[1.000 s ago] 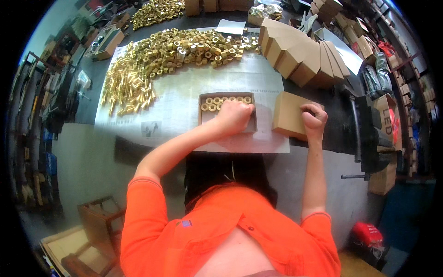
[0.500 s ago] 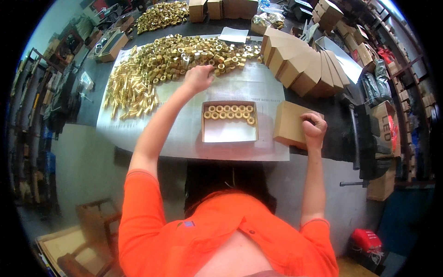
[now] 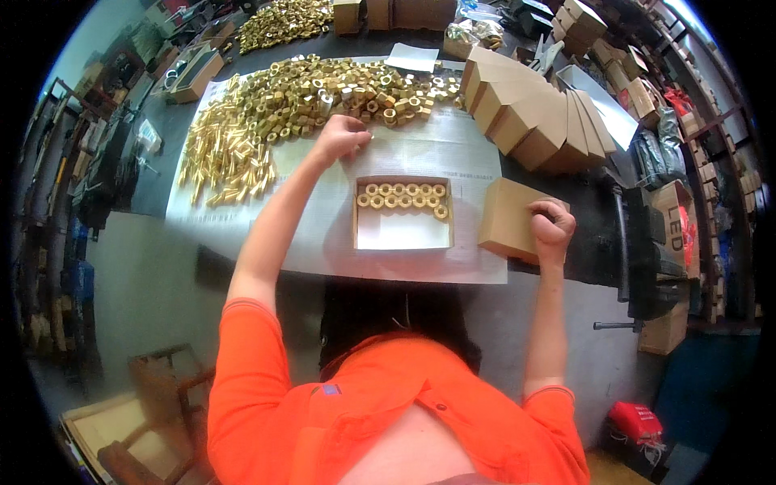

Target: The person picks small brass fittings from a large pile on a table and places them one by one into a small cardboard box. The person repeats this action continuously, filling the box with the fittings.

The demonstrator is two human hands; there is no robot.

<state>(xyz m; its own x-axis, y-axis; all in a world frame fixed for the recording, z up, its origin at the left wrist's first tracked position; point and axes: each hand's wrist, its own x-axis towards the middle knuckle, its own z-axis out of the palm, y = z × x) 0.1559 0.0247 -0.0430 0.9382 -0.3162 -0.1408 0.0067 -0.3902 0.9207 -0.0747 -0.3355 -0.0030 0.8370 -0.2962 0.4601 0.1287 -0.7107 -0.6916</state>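
My left hand [image 3: 343, 140] is over the sheet-covered table, just in front of a heap of brass hex nuts [image 3: 323, 93]. Its fingers are curled and pressed together, and anything in them is too small to make out. An open cardboard box [image 3: 404, 245] stands before me, with two rows of nuts [image 3: 400, 191] along its far side and one more nut [image 3: 441, 211] below them at the right. By the right edge of a brown carton [image 3: 511, 217], my right hand [image 3: 553, 224] is closed in a loose fist, with nothing visible in it.
Thin brass pieces [image 3: 230, 153] lie heaped left of the nuts. Brown cartons [image 3: 525, 109] lean in a fanned row at the far right, near a white paper [image 3: 412, 58]. Another brass heap [image 3: 283, 24] sits farther back. A vise [image 3: 647, 275] projects at the table's right.
My left hand has drawn slightly left and toward me, off the edge of the nut heap. The right hand stays beside the carton, and the nuts in the box look the same.
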